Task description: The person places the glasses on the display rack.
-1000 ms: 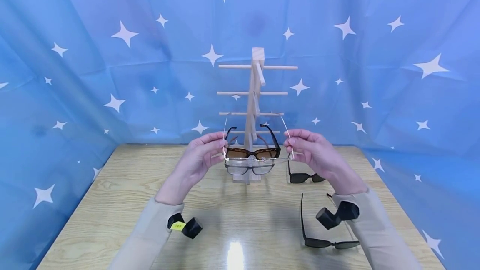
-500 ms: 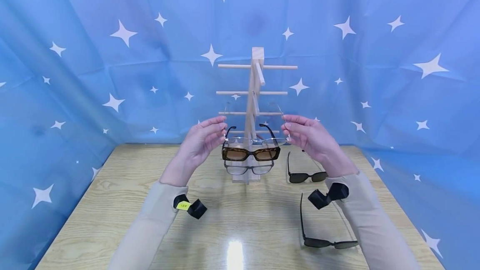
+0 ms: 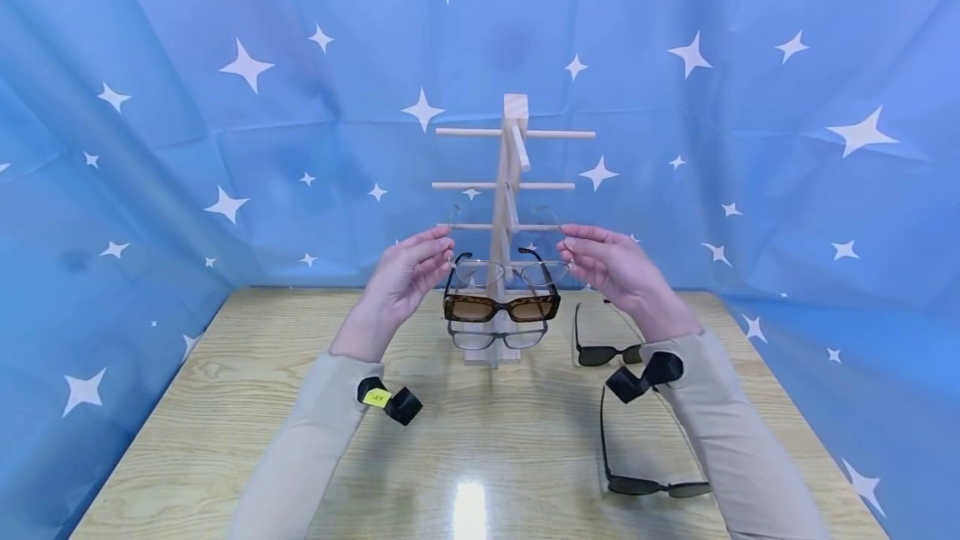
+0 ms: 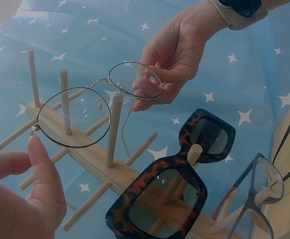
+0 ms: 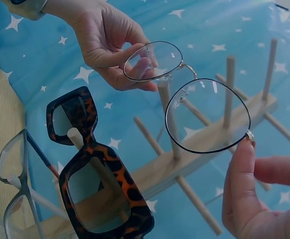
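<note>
A pair of thin metal-rimmed eyeglasses (image 3: pixel 480 273) is held level between both hands, lenses toward me. My left hand (image 3: pixel 405 273) pinches one temple close to its hinge; my right hand (image 3: pixel 611 269) pinches the other the same way. In both wrist views the bridge overlaps the end of a peg on the wooden display rack (image 3: pixel 516 111). The temples reach back toward the third crossbar. Just below, tortoiseshell sunglasses (image 3: pixel 471 308) hang on the rack, and under those sit grey-framed eyeglasses (image 3: pixel 472 341).
Two pairs of dark sunglasses lie on the wooden table to the right: one farther pair (image 3: pixel 597 356) beside the rack and one nearer pair (image 3: pixel 633 486) under my right forearm. The rack's upper crossbars (image 3: pixel 558 135) stick out sideways. Behind hangs a blue star-patterned cloth (image 3: pixel 300 148).
Both hands have raised the metal-rimmed eyeglasses and moved them forward, from in front of the tortoiseshell sunglasses to just above them. The other glasses and the rack stay put.
</note>
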The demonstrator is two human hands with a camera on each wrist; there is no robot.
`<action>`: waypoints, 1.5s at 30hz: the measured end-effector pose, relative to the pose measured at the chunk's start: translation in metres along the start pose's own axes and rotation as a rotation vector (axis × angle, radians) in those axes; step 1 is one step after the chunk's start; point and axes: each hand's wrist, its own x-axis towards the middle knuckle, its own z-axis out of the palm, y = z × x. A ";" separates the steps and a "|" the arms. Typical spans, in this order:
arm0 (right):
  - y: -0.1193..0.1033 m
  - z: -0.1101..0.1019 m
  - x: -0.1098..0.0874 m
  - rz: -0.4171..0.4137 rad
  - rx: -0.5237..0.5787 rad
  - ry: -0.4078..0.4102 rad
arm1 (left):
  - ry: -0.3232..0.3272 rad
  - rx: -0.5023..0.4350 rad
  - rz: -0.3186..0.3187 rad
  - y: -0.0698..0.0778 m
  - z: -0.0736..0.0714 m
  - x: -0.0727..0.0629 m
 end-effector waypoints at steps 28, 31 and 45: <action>0.011 -0.003 0.013 0.003 -0.013 0.061 | 0.054 0.037 -0.010 -0.008 -0.009 0.011; 0.012 -0.003 0.014 0.005 -0.022 0.065 | 0.062 0.043 -0.013 -0.008 -0.010 0.013; 0.014 -0.003 0.016 0.009 -0.006 0.074 | 0.070 0.048 -0.016 -0.008 -0.010 0.016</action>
